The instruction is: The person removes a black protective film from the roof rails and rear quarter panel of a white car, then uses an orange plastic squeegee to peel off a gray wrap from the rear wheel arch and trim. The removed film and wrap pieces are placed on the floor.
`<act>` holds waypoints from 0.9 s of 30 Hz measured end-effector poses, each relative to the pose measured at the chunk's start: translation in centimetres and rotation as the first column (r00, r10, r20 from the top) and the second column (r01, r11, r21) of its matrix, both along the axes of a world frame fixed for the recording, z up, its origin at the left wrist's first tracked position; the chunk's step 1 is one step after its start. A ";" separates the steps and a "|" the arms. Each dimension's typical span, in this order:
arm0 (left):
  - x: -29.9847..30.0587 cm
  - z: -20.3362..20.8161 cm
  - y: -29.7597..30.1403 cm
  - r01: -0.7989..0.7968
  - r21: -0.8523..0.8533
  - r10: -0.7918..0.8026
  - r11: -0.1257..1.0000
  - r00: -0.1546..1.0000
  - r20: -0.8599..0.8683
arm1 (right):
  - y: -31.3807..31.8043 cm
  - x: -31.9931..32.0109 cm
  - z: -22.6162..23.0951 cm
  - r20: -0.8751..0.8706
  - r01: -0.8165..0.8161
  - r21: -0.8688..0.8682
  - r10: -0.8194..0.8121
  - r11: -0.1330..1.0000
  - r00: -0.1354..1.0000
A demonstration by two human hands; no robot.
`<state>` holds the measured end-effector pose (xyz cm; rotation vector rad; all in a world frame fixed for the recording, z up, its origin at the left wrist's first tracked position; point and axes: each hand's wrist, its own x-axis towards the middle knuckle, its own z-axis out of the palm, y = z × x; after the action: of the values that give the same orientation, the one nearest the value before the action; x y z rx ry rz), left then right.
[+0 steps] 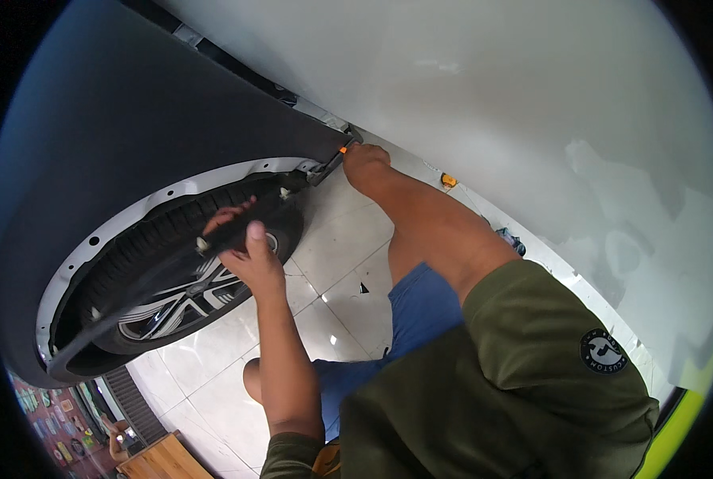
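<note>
My left hand (pixel 254 262) is closed round a black wheel arch trim (pixel 240 231), a long curved strip with pale clips along it, with the thumb raised and the fingers behind it. The strip hangs in front of the wheel (pixel 197 291) and is blurred toward its left end. My right hand (pixel 366 164) is closed at the lower corner of the dark fender (pixel 173 96). Beside its fingers lies a short dark piece (pixel 328 165) with an orange mark. My fingers hide what they grip there. The bare pale arch edge (pixel 117 219) shows several holes.
A large whitish car door (pixel 492 88) stands on my right. On the tiled floor (pixel 336 231) are a small black scrap (pixel 363 288) and, by the door, a yellow-orange object (pixel 449 180). At lower left are a wooden surface (pixel 165 459) and another person's arm (pixel 118 441).
</note>
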<state>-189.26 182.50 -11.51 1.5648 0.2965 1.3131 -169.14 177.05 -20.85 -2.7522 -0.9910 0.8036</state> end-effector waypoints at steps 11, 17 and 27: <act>-0.4 -1.3 -0.2 -0.014 -0.044 0.016 0.999 0.998 0.053 | -5.4 1.4 -7.6 -0.921 0.687 0.071 -0.217 0.723 0.323; 0.3 0.0 -0.5 -0.035 -0.029 0.036 0.999 0.999 0.028 | 0.9 3.2 -9.9 -0.958 0.974 -0.222 0.175 0.046 -0.227; 1.0 1.1 1.4 -0.106 -0.066 0.101 0.992 0.992 -0.069 | 4.9 3.8 -10.6 -0.859 0.987 -0.147 0.503 -0.059 -0.097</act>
<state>-188.24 183.85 -10.43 1.5533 0.4651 1.3187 -165.32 181.91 -31.47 -0.4302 0.3063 0.8784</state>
